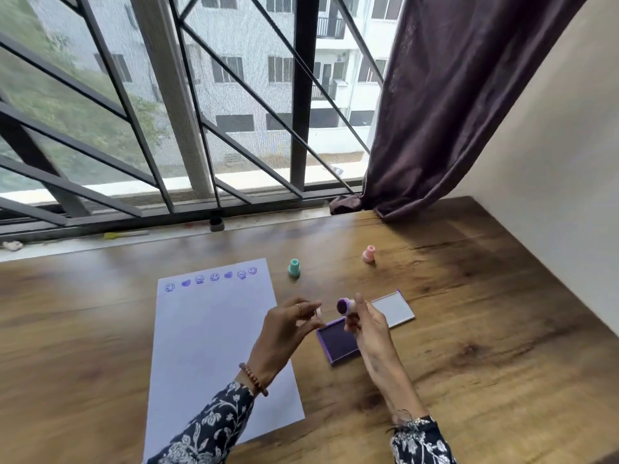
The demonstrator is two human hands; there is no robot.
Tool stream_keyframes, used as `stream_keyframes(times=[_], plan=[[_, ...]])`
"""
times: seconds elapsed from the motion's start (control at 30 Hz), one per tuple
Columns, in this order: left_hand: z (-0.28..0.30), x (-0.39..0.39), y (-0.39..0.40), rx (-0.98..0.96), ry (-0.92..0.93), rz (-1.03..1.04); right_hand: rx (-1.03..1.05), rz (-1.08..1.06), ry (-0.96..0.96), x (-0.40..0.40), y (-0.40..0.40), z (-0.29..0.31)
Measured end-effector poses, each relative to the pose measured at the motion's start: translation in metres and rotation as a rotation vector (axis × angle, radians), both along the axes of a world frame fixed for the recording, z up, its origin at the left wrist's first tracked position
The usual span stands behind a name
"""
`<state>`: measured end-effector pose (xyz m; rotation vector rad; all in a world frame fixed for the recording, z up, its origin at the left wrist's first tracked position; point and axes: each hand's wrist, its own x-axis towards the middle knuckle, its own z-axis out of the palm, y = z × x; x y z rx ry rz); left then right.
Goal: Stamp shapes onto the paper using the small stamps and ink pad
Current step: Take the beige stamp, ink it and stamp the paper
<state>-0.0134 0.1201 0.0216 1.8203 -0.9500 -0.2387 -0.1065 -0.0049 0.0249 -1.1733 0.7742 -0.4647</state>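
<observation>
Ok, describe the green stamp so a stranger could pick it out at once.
Start at the white paper on the wooden table. Just off its far right corner stands the mint-green stamp, upright. The other loose stamp, further right, is pink.

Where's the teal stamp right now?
In the head view, the teal stamp stands on the table just off the paper's top right corner, left of the pink stamp.

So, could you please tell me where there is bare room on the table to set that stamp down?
Bare wood lies right of the ink pad and its open lid, toward the wall. More lies left of the paper. The strip between the teal stamp and pink stamp is free too. It is crowded around both hands, above the pad.
</observation>
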Motion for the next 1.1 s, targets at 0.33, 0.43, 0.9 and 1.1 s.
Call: stream_keyframes(times=[0.33, 0.43, 0.9, 1.1], plan=[[-0.034, 0.007, 0.011, 0.171, 0.069, 0.236, 0.388, -0.011, -0.167, -0.017, -0.009, 0.000], [-0.040, 0.007, 0.015, 0.267, 0.052, 0.248, 0.368, -0.007, -0.156, -0.021, -0.011, -0.004], [-0.045, 0.002, 0.013, 0.350, -0.047, 0.095, -0.342, 0.095, 0.264, -0.030, -0.013, -0.009], [-0.048, -0.009, 0.006, 0.374, -0.057, -0.013, -0.980, 0.209, 0.445, -0.034, 0.011, -0.008]])
